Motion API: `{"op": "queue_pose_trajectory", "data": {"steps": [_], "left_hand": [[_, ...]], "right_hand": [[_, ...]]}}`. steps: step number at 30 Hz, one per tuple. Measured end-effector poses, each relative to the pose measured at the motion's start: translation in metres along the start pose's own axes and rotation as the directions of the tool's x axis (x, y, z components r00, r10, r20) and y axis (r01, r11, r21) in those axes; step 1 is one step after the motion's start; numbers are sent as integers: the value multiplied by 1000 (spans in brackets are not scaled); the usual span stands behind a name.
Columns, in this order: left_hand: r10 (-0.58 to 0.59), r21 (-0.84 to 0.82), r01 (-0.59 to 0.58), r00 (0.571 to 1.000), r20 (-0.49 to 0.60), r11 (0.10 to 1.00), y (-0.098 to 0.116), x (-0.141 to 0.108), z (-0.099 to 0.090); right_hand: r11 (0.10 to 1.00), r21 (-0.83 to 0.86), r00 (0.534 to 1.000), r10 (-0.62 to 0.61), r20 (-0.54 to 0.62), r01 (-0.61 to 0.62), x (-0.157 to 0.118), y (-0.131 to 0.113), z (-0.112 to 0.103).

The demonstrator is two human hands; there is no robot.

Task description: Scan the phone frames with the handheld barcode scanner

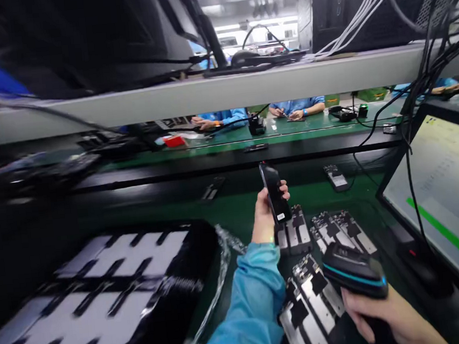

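My left hand (262, 210) holds a dark smartphone (275, 192) upright, its fingers wrapped round the edges. A small white label sits at the phone's lower end. My right hand (375, 309) grips a black barcode scanner (354, 269) with a blue stripe, its head pointing left toward the phone. Under and around both hands lie several phone mid-frames with circuit boards: a group near the front (313, 307), a group behind the scanner (343, 231) and others just below the phone (296, 233).
At left stands a black tray (204, 250) with pale slots, a strip of clear plastic (220, 286) beside it. A lit monitor (445, 183) is at right, with cables hanging before it. A shelf (222, 94) crosses above. Co-workers in blue sleeves (300, 107) sit beyond.
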State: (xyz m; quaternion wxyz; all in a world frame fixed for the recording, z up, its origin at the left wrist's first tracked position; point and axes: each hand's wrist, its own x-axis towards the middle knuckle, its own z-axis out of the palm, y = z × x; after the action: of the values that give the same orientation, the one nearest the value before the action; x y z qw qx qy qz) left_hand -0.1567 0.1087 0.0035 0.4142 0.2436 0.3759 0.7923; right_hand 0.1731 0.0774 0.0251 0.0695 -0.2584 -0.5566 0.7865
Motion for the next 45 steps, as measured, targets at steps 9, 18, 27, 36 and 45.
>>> {"op": "queue_pose_trajectory", "data": {"steps": [9,18,27,36,45], "left_hand": [[-193,-203,182,981,-34,962,-31,-112,16],[-217,-286,202,976,-22,937,-47,-136,28],[-153,-118,151,988,-5,981,-24,-175,52],[-223,301,286,948,-229,910,-44,-169,60],[55,657,144,961,-273,740,-54,-179,79]], "right_hand": [[989,150,1000,15,17,-17,-14,14,44],[996,-54,959,-84,-269,73,-28,28,44],[816,-442,734,-551,-397,372,25,21,63],[870,-451,852,-381,-358,199,-55,16,45],[842,-538,893,-268,-361,35,-47,8,61]]}}
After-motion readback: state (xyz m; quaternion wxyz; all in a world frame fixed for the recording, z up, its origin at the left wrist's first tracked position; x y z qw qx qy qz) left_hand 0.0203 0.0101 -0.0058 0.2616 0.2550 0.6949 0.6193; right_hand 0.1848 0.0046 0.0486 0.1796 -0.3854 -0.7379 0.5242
